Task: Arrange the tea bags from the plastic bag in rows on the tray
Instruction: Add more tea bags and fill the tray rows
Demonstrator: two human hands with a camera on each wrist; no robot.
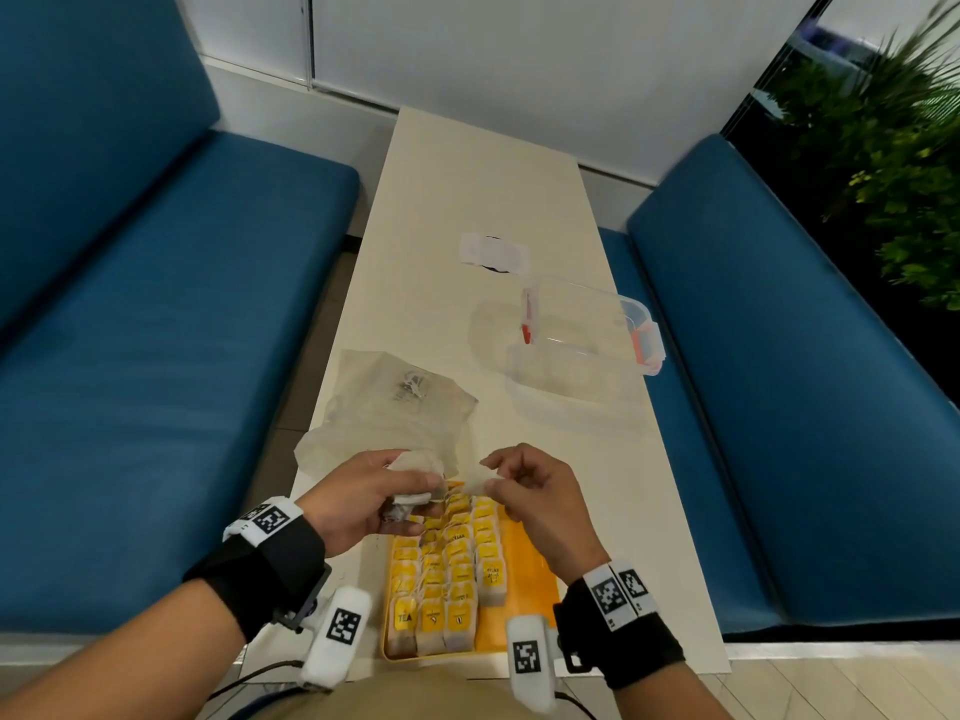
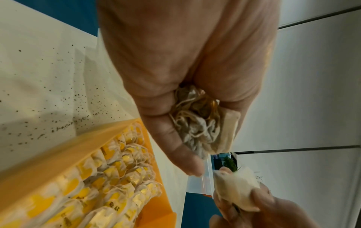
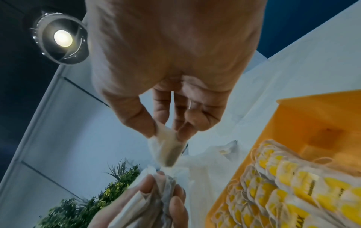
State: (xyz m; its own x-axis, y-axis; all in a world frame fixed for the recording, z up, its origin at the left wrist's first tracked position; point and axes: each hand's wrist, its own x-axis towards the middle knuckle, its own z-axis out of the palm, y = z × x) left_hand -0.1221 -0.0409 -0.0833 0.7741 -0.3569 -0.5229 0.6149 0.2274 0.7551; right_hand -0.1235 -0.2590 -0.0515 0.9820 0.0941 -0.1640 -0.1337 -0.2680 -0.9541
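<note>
Blue benches [image 1: 156,330], white table [image 1: 467,189], white wall [image 1: 519,54], ceiling lamp [image 3: 62,37]

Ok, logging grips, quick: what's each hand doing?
Left hand: grips a bunch of tea bags.
Right hand: pinches one tea bag.

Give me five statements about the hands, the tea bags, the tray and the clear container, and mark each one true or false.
1. The left hand holds a bunch of tea bags. True.
2. The right hand is empty. False: its grip pinches a single tea bag.
3. The yellow tray already holds rows of tea bags. True.
4. The tray is full edge to edge. False: its right side is bare.
5. The clear container sits on the tray. False: it stands on the table, beyond the tray.
</note>
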